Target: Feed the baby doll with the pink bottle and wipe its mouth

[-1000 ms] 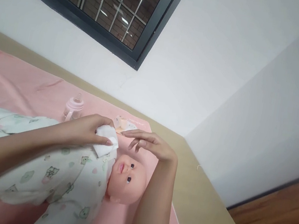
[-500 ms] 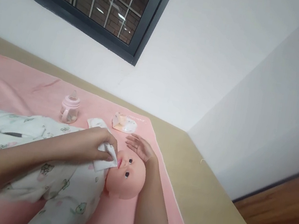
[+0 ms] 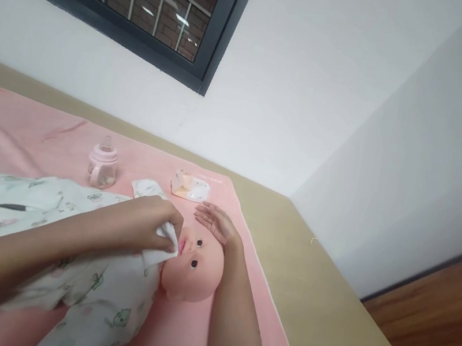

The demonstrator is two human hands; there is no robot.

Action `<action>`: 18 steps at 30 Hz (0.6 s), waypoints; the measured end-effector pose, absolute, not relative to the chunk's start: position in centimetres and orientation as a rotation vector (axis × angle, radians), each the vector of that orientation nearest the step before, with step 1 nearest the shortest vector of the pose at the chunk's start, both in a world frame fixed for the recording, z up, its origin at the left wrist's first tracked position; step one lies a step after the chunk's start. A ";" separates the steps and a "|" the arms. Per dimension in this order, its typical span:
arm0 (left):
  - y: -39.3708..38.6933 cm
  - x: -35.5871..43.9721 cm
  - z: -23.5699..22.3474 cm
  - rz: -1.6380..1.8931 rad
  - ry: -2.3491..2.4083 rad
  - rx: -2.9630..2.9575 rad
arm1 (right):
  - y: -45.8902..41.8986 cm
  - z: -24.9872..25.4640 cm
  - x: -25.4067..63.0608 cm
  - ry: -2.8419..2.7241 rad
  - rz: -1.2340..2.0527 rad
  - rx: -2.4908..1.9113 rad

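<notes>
The doll's head (image 3: pixel 192 275) is smooth, bald, rounded plastic, faceup on a soft pink blanket (image 3: pixel 176 337). Just left of it, the left hand (image 3: pixel 159 223) has a thin white wipe (image 3: pixel 156 256) pinched between thumb and fingers, pretty much closed up on it. The wipe's all creased and floppy, one edge right by the doll's mouth. Can't tell if it's actually pressing there, since the knuckles cover the chin and a bunch of the wipe is tucked inside the grip.

The right hand (image 3: pixel 215 222) is on the head's far side, palm turned toward it, fingers loosely straight and side by side, nothing in them that I can see. Whether it's touching the head, no clue; the wrist just overlaps the edge.

Left of the head is the doll's outfit (image 3: pixel 124 293), white fabric with little green critters, rumpled, half hidden under the left forearm and cut off at the side. There's a dark slit in it I can't make out. Past the head, farther back, sits a see-through bottle (image 3: pixel 102 169) with pink collar and handle, plus a small crinkly packet (image 3: pixel 189 186), print too tiny to read.
</notes>
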State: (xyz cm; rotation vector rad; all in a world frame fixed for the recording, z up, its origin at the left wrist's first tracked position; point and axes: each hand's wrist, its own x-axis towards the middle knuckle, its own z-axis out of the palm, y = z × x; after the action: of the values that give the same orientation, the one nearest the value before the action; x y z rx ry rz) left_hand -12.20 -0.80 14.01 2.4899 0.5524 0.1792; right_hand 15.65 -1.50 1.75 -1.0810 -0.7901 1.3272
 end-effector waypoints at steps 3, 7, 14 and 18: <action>-0.9 -12.3 14.2 0.192 0.548 2.494 | -1.5 1.9 15.6 -0.796 1.318 -1.100; -1.1 -12.3 14.6 0.231 0.572 2.530 | -1.6 2.2 15.3 -0.810 1.312 -1.124; -0.9 -12.3 14.2 0.261 0.567 2.580 | -1.7 2.3 15.1 -0.818 1.301 -1.140; -0.6 -12.2 13.9 0.351 0.528 2.601 | -1.8 2.6 14.8 -0.817 1.290 -1.149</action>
State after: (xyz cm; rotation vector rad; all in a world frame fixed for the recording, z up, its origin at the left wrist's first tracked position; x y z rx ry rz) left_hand -12.16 -0.57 13.89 2.6013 0.5276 0.3506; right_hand 14.84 -1.79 2.55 -1.1486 -0.8165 1.2905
